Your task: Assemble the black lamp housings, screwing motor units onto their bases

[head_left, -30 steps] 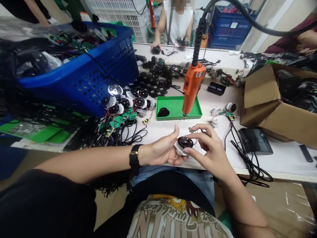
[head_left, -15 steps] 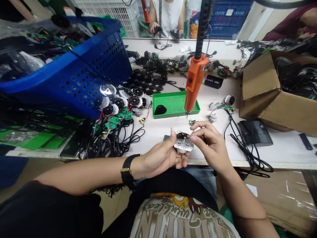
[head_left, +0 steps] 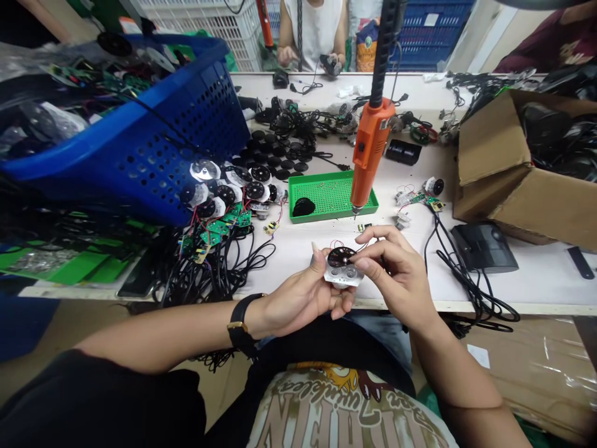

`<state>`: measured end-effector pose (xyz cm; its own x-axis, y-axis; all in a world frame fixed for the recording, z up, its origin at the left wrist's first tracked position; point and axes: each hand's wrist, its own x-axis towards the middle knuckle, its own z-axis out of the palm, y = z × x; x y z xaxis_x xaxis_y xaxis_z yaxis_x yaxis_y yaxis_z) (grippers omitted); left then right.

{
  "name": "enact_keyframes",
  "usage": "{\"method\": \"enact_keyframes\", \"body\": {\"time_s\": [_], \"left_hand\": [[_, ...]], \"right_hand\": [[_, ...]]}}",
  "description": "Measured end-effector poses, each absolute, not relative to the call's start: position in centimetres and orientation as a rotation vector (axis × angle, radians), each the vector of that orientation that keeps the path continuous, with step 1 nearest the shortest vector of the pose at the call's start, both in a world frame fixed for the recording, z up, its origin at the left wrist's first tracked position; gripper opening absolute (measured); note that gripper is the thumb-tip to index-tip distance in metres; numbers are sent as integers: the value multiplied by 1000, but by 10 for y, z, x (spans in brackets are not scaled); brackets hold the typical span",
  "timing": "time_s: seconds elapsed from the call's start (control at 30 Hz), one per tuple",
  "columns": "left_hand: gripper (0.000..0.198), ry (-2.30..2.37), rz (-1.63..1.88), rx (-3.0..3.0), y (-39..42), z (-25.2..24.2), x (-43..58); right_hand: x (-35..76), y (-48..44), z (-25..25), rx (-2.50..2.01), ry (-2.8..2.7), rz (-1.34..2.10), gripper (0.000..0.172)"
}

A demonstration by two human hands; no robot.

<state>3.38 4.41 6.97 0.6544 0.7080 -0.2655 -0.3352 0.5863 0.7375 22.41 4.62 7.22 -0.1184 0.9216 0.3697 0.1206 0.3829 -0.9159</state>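
My left hand [head_left: 298,287] grips a small motor assembly [head_left: 344,275] by its side, thumb on top and fingers curled below. The assembly has a whitish, shiny bracket with a black slotted disc [head_left: 339,255] on top and thin red wires behind. My right hand [head_left: 405,280] is closed in a pinch at the disc's right side; whatever lies between its fingertips is too small to make out. Above and beyond both hands hangs an orange electric screwdriver [head_left: 370,149], its bit pointing down. Behind it is a green perforated tray [head_left: 333,214] with small screws and a stack of black discs [head_left: 304,206].
A blue basket [head_left: 186,118] full of parts stands at left, several similar motors [head_left: 226,194] with green circuit boards [head_left: 214,231] beside it. At right are an open cardboard box [head_left: 494,137], a black housing [head_left: 485,247] and cables [head_left: 461,292]. Across the table sits a person [head_left: 314,34].
The motor assembly has tilted so more of the black disc shows, with my right fingertips still at it. The person opposite has set one black part on the table.
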Motion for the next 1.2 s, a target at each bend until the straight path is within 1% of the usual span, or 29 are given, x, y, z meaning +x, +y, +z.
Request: {"method": "enact_keyframes", "body": {"time_s": [0.17,0.3,0.47,0.53,0.6,0.8,0.87,1.03,1.1,1.2], "left_hand": [[68,598,629,696,46,67,32],[76,677,574,668,51,63,27],[84,691,431,574,60,53,21],[85,639,355,566,63,48,19],[85,593,294,577,64,44,18],[80,573,207,633,60,38,16],[75,567,232,650,59,38,16],[51,554,319,628,59,39,14],[48,529,353,602,59,37,13],[44,491,393,597,60,35,13]], "right_hand": [[221,47,74,-957,-1526,908,8],[220,47,72,-899,-1610,896,6],[223,44,64,-749,-1842,819,28],[224,45,62,-759,-1864,812,28],[224,46,62,-798,-1849,831,25],[211,45,69,-867,-1731,969,9],[205,44,73,-857,-1691,1044,11],[191,43,82,-840,-1629,1165,19],[186,43,85,-849,-1610,1192,22],[182,44,87,-861,-1601,1209,22]]}}
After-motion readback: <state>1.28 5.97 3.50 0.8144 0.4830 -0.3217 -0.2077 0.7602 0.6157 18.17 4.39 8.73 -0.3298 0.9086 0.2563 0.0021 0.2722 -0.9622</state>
